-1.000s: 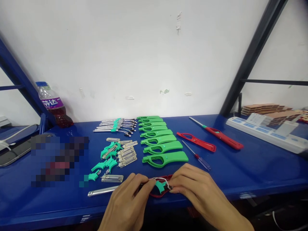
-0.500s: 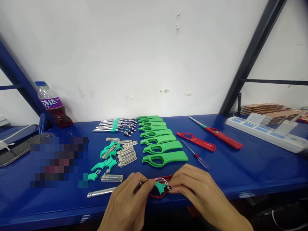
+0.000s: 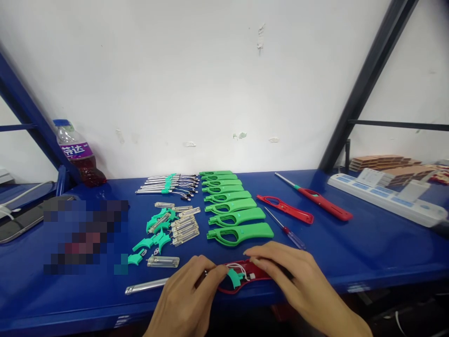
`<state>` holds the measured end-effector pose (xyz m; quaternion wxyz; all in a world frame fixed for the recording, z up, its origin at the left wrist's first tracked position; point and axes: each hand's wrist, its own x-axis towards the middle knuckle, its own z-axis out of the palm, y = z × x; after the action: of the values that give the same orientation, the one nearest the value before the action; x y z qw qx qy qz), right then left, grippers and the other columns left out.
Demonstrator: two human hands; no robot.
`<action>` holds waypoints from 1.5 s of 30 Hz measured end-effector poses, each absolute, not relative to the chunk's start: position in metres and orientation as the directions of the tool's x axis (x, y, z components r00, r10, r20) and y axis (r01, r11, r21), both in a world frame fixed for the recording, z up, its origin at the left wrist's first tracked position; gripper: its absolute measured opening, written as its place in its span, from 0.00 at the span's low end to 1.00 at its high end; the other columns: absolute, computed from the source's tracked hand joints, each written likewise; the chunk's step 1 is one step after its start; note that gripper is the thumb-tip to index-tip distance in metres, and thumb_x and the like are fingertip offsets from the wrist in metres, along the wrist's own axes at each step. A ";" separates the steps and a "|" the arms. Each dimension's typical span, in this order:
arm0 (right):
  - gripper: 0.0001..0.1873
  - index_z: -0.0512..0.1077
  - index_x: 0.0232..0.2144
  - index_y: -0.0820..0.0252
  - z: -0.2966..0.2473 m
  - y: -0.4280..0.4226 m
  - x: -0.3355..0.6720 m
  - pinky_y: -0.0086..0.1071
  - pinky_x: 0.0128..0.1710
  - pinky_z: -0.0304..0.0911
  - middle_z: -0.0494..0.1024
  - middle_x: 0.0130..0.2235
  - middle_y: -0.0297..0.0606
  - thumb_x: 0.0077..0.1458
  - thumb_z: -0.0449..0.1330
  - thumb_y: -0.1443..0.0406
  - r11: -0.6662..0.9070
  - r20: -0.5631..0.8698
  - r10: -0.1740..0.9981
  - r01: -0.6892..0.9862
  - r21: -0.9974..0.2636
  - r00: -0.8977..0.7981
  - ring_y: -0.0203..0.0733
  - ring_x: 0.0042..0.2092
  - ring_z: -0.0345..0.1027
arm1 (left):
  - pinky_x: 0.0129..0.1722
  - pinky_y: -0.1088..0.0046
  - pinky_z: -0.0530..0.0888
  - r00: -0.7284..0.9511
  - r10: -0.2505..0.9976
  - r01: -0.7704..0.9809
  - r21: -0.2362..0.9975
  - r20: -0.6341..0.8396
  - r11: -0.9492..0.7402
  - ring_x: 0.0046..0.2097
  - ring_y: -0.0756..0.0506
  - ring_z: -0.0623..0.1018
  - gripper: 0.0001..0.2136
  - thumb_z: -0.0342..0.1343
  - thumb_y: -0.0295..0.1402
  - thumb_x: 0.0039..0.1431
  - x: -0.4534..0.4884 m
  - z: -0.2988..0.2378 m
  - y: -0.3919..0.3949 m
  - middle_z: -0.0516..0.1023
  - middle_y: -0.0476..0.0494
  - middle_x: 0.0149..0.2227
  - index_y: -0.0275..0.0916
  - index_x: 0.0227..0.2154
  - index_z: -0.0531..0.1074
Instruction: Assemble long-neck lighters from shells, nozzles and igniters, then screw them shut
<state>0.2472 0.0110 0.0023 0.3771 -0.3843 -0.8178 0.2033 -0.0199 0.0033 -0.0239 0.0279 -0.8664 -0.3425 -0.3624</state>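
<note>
Red, hollow plastic shell (image 3: 257,271) at the front of a glossy blue tabletop (image 3: 351,252). My left hand (image 3: 187,297) pinches its left end; my right hand (image 3: 298,276), fingertips nearly together, grips unclearly. Probably light, stiff; I'd hold its rims, sparing thin white wires (image 3: 239,265).

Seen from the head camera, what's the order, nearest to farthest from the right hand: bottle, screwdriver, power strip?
1. Screwdriver: just beyond the right hand.
2. Power strip: off to the right.
3. Bottle: over on the far left.
</note>
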 end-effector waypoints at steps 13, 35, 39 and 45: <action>0.10 0.79 0.48 0.50 0.019 0.038 0.240 0.30 0.35 0.66 0.84 0.45 0.32 0.74 0.59 0.68 0.820 0.420 0.534 0.571 -0.046 -0.734 0.39 0.42 0.80 | 0.34 0.73 0.76 0.488 0.509 0.596 0.156 0.709 -0.788 0.34 0.46 0.77 0.16 0.48 0.16 0.71 -0.017 -0.025 0.007 0.77 0.43 0.37 0.37 0.53 0.75; 0.14 0.76 0.47 0.63 0.021 0.049 0.237 0.39 0.26 0.57 0.81 0.34 0.35 0.77 0.50 0.71 0.859 0.400 0.272 0.408 0.310 -0.875 0.42 0.31 0.71 | 0.34 0.72 0.78 0.480 0.525 0.604 0.170 0.702 -0.779 0.35 0.46 0.79 0.17 0.49 0.16 0.71 -0.015 -0.022 0.005 0.79 0.43 0.38 0.37 0.52 0.76; 0.16 0.77 0.48 0.64 0.021 0.048 0.239 0.39 0.27 0.59 0.82 0.35 0.36 0.78 0.48 0.71 0.862 0.398 0.272 0.406 0.304 -0.876 0.42 0.32 0.72 | 0.34 0.72 0.78 0.480 0.518 0.593 0.174 0.708 -0.787 0.35 0.46 0.79 0.16 0.49 0.16 0.70 -0.014 -0.023 0.006 0.79 0.42 0.38 0.36 0.52 0.76; 0.14 0.76 0.47 0.61 0.026 0.053 0.242 0.38 0.27 0.58 0.81 0.33 0.33 0.77 0.50 0.71 0.868 0.394 0.304 0.422 0.261 -0.868 0.41 0.31 0.73 | 0.34 0.72 0.77 0.482 0.528 0.592 0.184 0.700 -0.785 0.35 0.46 0.78 0.16 0.49 0.16 0.70 -0.014 -0.022 0.006 0.78 0.43 0.38 0.36 0.52 0.76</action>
<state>0.2419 0.0526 0.0256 0.1725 -0.1908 -0.9510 -0.1719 -0.0143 0.0065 -0.0220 0.0412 -0.8598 -0.3256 -0.3912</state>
